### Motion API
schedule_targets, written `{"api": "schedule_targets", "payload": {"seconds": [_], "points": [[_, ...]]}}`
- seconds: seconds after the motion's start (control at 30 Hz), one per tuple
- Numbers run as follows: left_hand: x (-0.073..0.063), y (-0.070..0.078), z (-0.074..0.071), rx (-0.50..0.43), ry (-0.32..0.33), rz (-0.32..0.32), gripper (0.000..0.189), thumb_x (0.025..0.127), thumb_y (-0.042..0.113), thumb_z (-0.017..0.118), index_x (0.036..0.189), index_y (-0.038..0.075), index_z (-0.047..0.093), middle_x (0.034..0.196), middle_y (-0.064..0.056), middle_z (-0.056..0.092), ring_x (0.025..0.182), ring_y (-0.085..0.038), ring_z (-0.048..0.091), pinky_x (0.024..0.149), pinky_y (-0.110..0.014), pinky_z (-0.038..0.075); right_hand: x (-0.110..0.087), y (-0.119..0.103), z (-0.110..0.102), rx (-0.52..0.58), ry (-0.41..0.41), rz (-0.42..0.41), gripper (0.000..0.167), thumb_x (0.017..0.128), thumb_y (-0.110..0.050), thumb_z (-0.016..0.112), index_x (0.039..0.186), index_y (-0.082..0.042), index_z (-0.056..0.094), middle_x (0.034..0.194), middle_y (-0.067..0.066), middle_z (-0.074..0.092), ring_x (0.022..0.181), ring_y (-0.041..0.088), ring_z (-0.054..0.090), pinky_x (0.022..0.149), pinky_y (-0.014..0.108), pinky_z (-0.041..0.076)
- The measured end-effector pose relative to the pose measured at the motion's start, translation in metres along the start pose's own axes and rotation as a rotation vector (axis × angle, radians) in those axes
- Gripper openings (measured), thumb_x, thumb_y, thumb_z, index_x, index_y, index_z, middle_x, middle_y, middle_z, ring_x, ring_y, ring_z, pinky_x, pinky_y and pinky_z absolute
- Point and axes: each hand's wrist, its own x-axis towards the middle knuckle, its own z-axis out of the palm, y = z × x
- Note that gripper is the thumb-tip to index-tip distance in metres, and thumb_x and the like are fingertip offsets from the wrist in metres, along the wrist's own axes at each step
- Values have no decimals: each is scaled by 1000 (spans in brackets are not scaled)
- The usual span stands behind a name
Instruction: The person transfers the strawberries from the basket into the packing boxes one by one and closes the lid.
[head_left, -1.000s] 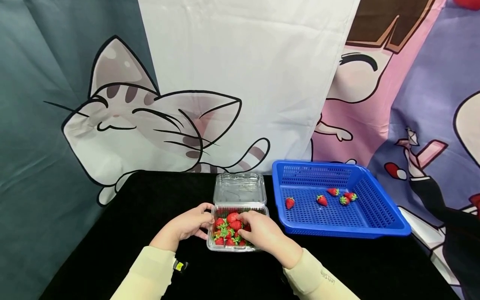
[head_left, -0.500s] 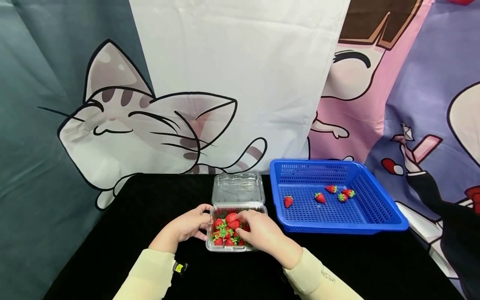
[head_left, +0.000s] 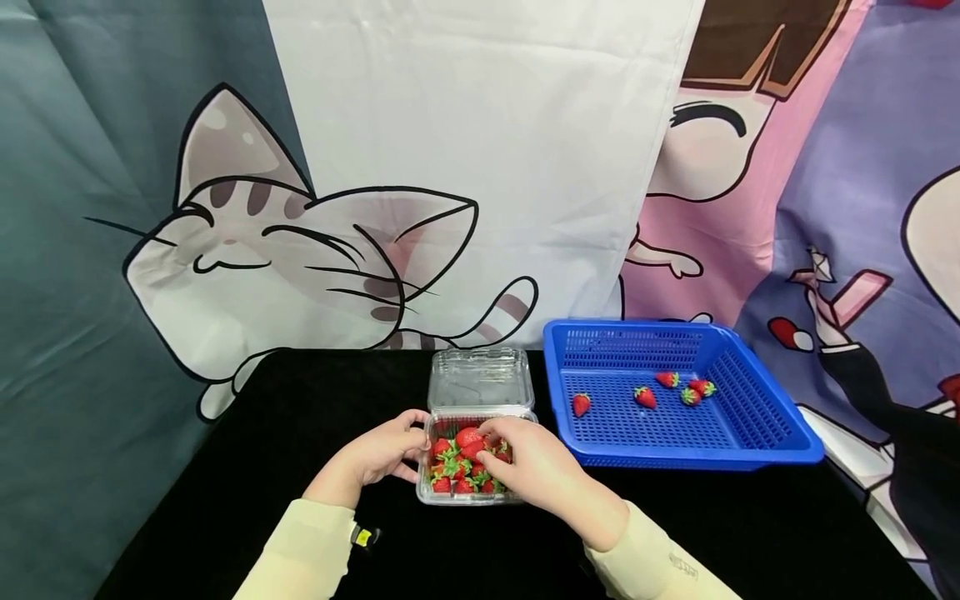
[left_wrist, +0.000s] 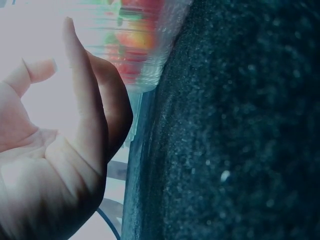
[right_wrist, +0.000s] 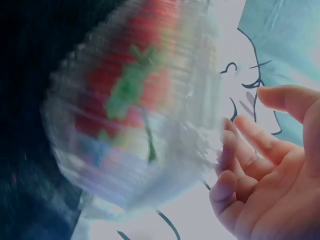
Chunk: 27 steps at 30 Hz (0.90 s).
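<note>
Nearby, a blue basket (head_left: 690, 457) holding five loose strawberries (head_left: 644, 397) sits right of the clear box (head_left: 468, 500), its open lid (head_left: 482, 380) raised behind, before a cat-print backdrop (head_left: 300, 233). Packed strawberries (head_left: 454, 467) lie beneath your right hand (head_left: 543, 468), thumb and fingers apart, partly hiding them; your left hand (head_left: 381, 451) spreads at the box's left wall, apparently touching, though glare clouds the wrist view.

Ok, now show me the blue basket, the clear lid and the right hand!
Basket (head_left: 675, 427): head view, on a bare part of its floor.
Lid (head_left: 481, 380): head view, on the middle of its clear panel.
Right hand (head_left: 542, 468): head view, on the back of the hand.
</note>
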Motion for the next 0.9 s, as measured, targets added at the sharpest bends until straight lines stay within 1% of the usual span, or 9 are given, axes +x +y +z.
{"api": "schedule_targets", "payload": {"seconds": [0.07,0.17,0.3,0.4,0.5,0.63,0.8,0.9], "points": [[0,0,0,-1,0,2,59,81,12,55,134,5,31,94,-10,65,81,-18,61,62,-37,56,-3,-1,-7,9,-5,4,27,92,-31,67,114,-16,69,101,-5,70,82,11,63,72,32,52],[1,-1,0,-5,-3,7,60,81,12,54,135,4,30,97,-11,65,82,-19,62,63,-38,57,-6,0,-20,15,-10,14,23,92,-30,68,112,-20,69,95,-10,67,71,5,57,65,27,48],[3,-3,-1,-12,-5,4,58,81,11,54,134,5,31,96,-12,65,82,-19,63,63,-39,57,-8,3,-43,12,-29,30,18,92,-29,68,109,-24,68,88,-17,60,68,1,52,62,24,47],[2,-3,-1,-13,-4,1,56,81,10,54,133,6,32,93,-11,65,81,-19,62,62,-37,56,-6,7,-62,-12,-38,38,17,92,-30,68,107,-24,68,84,-17,59,68,1,52,62,25,46],[2,-2,-1,-11,-5,6,56,81,10,54,132,6,33,93,-11,65,81,-19,63,61,-36,56,-2,15,-83,-45,-50,49,18,92,-31,68,108,-22,68,85,-14,61,68,3,53,64,27,47],[3,-2,-2,-8,-10,13,56,81,10,54,133,5,32,96,-11,65,82,-20,63,61,-36,56,8,31,-109,-90,-104,100,20,93,-28,67,111,-18,69,90,-9,65,70,7,56,68,32,48],[4,-4,-3,-5,-9,6,56,82,11,54,133,6,31,97,-12,65,84,-19,63,63,-37,56,26,55,-139,-223,-176,158,23,93,-28,67,111,-14,69,92,-3,67,78,14,60,75,41,50],[3,-4,-3,-3,-6,2,56,82,11,54,134,7,31,96,-11,65,83,-19,63,63,-37,57,36,71,-152,-290,-214,191,26,93,-30,67,112,-12,68,96,0,68,84,17,62,79,44,51]]}}
